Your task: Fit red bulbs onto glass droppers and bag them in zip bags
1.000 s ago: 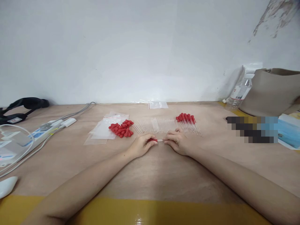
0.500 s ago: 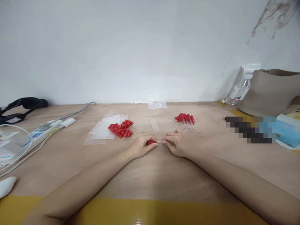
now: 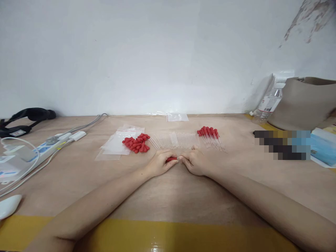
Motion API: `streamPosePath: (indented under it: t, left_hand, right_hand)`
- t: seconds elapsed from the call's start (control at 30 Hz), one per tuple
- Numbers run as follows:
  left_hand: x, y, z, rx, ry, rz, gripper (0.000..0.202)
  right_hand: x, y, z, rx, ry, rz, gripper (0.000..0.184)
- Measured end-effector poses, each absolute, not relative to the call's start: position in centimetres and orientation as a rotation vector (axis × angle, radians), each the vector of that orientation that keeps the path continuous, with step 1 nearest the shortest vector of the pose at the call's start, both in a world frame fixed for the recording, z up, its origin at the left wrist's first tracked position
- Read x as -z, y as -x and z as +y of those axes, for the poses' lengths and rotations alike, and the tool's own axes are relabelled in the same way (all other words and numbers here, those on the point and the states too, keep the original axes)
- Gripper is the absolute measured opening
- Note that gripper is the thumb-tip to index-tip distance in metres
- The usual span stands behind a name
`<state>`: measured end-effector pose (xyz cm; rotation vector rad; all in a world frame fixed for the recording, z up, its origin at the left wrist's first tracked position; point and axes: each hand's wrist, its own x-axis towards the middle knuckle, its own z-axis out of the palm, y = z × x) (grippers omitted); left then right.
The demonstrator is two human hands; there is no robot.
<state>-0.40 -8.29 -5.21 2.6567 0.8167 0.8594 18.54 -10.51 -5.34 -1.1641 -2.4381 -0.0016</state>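
Note:
My left hand pinches a red rubber bulb low over the wooden table. My right hand is closed on the clear glass tube that enters the bulb; the tube is almost hidden between the fingertips, which nearly touch. Behind the hands lies a row of clear glass tubes. A heap of loose red bulbs sits to the left of them. To the right lie several tubes fitted with red bulbs.
Small clear plastic bags lie left of the bulbs, another bag by the wall. A white power strip with cables and a black strap are at far left. A water bottle and grey bag stand at right.
My right hand has slid left toward my left hand, and the visible stretch of glass tube between them has shrunk to almost nothing.

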Motion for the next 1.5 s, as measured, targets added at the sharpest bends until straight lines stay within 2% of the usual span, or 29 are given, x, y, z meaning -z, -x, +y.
streamPosePath:
  t: [0.23,0.37,0.43,0.5,0.6,0.73,0.93,1.17,1.5]
  left_hand:
    - [4.9,0.5,-8.3,-0.881,-2.587,0.899,0.017]
    - [5.2,1.1,-7.6,-1.005,-2.373,1.100,0.034]
    - [5.3,1.3,-7.2,-0.997,-2.311,1.152,0.024]
    - [5.3,1.4,-6.9,-0.938,-2.318,1.162,0.018]
    - [5.0,1.3,-7.0,-0.887,-2.375,1.144,0.026]
    - [4.8,1.2,-7.2,-0.885,-2.432,1.112,0.035]
    - [4.6,1.2,-7.5,-0.803,-2.366,1.079,0.019]
    - [4.6,1.0,-7.5,-0.806,-2.382,1.065,0.032]
    - [4.6,1.0,-7.6,-0.800,-2.388,1.045,0.031]
  right_hand:
    - [4.7,-18.5,-10.8,-0.104,1.222,-2.411,0.030]
    - [4.1,-20.1,-10.2,-0.169,1.295,-2.254,0.025]
    - [3.8,-21.7,-9.1,-0.207,1.352,-2.090,0.021]
    - [3.5,-23.6,-7.7,-0.248,1.477,-1.862,0.019]
    - [2.5,-26.2,-5.7,-0.345,1.739,-1.578,0.020]
    - [1.6,-27.7,-4.4,-0.137,2.081,-1.462,0.022]
    - [2.9,-26.9,-4.1,0.001,2.266,-1.523,0.025]
    - [3.3,-25.9,-4.0,0.066,2.301,-1.686,0.028]
    - [2.4,-26.1,-4.5,-0.021,2.374,-1.713,0.028]
